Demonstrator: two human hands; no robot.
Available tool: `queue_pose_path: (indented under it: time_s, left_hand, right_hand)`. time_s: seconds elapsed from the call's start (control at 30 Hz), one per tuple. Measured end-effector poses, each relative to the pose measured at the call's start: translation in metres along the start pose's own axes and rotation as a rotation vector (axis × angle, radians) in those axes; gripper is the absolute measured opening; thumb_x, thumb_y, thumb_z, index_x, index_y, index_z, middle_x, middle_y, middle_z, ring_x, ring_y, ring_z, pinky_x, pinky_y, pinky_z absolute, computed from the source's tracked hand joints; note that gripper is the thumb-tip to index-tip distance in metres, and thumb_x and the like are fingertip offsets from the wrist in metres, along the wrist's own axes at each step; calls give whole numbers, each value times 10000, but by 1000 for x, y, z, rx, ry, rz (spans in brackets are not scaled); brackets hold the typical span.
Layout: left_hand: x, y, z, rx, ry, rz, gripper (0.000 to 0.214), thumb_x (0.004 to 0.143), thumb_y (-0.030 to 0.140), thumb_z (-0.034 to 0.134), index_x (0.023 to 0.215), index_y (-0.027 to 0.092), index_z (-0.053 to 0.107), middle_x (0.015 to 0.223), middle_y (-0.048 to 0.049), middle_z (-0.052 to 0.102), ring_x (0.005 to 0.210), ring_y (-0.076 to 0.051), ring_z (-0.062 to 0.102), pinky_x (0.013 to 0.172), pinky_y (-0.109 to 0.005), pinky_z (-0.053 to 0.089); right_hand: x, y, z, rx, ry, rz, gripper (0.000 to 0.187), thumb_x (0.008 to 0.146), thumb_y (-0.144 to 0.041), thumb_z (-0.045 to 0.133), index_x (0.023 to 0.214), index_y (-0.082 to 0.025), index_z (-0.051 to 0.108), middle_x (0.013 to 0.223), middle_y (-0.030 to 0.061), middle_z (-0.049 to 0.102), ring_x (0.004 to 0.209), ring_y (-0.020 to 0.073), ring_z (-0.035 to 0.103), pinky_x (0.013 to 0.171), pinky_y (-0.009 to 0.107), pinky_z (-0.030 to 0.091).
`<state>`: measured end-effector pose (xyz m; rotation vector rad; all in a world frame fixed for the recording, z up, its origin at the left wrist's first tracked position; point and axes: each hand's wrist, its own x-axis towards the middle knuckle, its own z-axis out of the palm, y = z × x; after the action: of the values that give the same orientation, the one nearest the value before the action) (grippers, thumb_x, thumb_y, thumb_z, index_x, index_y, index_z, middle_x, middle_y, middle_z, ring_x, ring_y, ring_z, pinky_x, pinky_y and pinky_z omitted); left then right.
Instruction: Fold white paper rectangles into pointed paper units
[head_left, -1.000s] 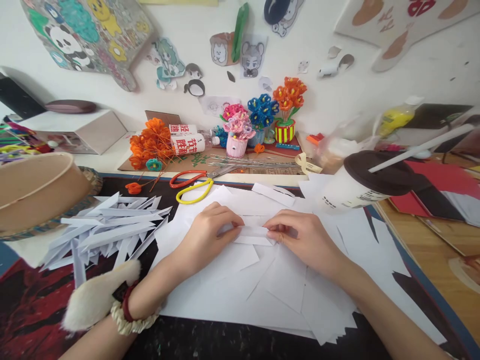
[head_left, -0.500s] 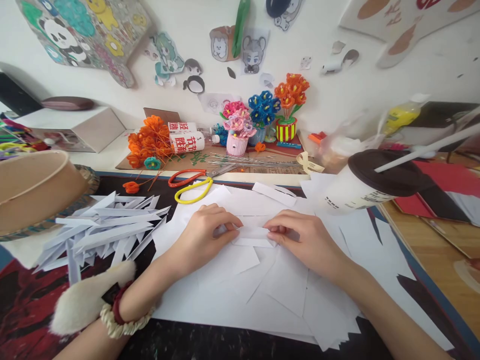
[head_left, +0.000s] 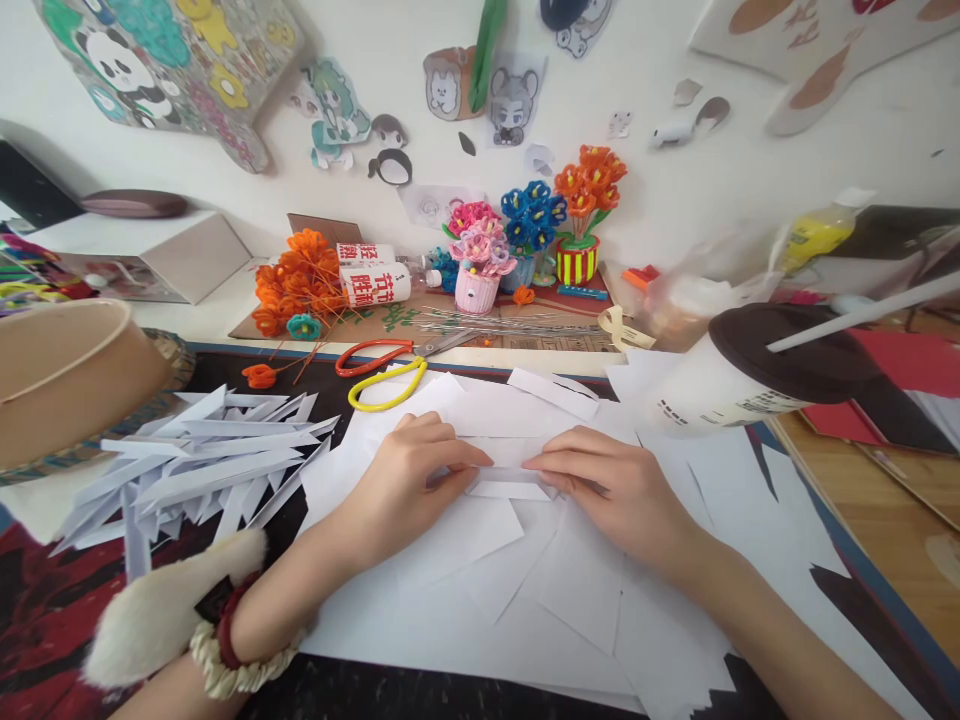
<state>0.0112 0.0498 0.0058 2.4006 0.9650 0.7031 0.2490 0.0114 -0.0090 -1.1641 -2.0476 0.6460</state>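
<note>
Between my two hands is a small strip of white paper [head_left: 510, 488], its near edge folded up along a crease. My left hand [head_left: 420, 470] pinches the strip's left end between thumb and fingers. At the right end, my right hand [head_left: 611, 485] grips the same strip, with the fingers pressed close together. Under the hands lie loose sheets of white paper [head_left: 450, 600], overlapping each other. To the left is a heap of folded paper strips [head_left: 217, 450]. Beyond my left hand rest scissors [head_left: 386, 385] with one red and one yellow handle.
A cup with a dark lid [head_left: 787, 350] and straw stands at the right. A tan round container [head_left: 67, 380] is at the far left. Along the back ledge are orange flowers [head_left: 300, 280], potted craft flowers [head_left: 476, 290] and thin wires [head_left: 510, 325].
My fingers have moved slightly closer together along the strip, and its folded near edge now shows more plainly. The view has shifted a little.
</note>
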Motion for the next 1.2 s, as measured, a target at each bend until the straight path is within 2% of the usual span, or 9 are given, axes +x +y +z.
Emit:
queue_pose_path:
  time_s: [0.1, 0.3, 0.5, 0.73, 0.93, 1.07, 1.2]
  left_hand:
    - [0, 1, 0, 33, 10, 31, 194, 889, 124, 553, 925, 202, 726, 695, -22, 601, 698, -166, 502, 642, -306, 397]
    - [-1, 0, 3, 17, 25, 129, 234, 903, 85, 529, 1039, 174, 698, 920, -66, 655, 843, -184, 512, 738, -330, 462]
    - [-6, -1, 6, 92, 31, 167, 233, 912, 69, 516, 1025, 171, 693, 851, -58, 649, 803, -180, 496, 685, -310, 464]
    - [-9, 2, 6, 258, -10, 242, 232, 933, 66, 470, 1031, 147, 664, 820, -64, 617, 766, -181, 459, 653, -300, 447]
    - [-9, 9, 1, 358, -81, 285, 311, 993, 117, 334, 1020, 113, 644, 806, -75, 602, 757, -192, 471, 647, -319, 444]
    - [-8, 13, 1, 442, -120, 309, 303, 990, 108, 334, 995, 96, 637, 788, -74, 587, 772, -199, 483, 655, -321, 459]
    - [-9, 14, 2, 506, -120, 340, 294, 978, 82, 337, 995, 86, 630, 781, -74, 584, 758, -201, 483, 638, -327, 456]
  right_hand:
    - [-1, 1, 1, -28, 3, -57, 255, 906, -53, 514, 982, -187, 717, 856, 40, 677, 773, 156, 607, 659, 297, 519]
    - [-2, 0, 2, -119, 7, -155, 305, 913, -8, 451, 1024, -143, 701, 847, 59, 677, 769, 167, 576, 653, 311, 509]
    - [-4, 1, 4, -208, -18, -246, 388, 938, -1, 350, 1110, -139, 669, 915, 92, 687, 787, 185, 570, 668, 347, 518]
    - [1, -7, 3, -306, 9, -327, 337, 970, -68, 370, 999, -136, 698, 761, 74, 674, 704, 185, 585, 600, 333, 479]
    - [3, -11, 5, -404, -1, -340, 366, 967, -54, 368, 879, -161, 706, 727, 57, 656, 666, 173, 561, 596, 322, 446]
    - [1, -12, 8, -483, -23, -350, 325, 945, -40, 423, 780, -122, 690, 686, 64, 628, 638, 175, 523, 577, 329, 425]
    - [1, -14, 9, -488, 4, -345, 345, 951, -25, 388, 831, -122, 697, 709, 67, 632, 643, 174, 522, 579, 325, 420]
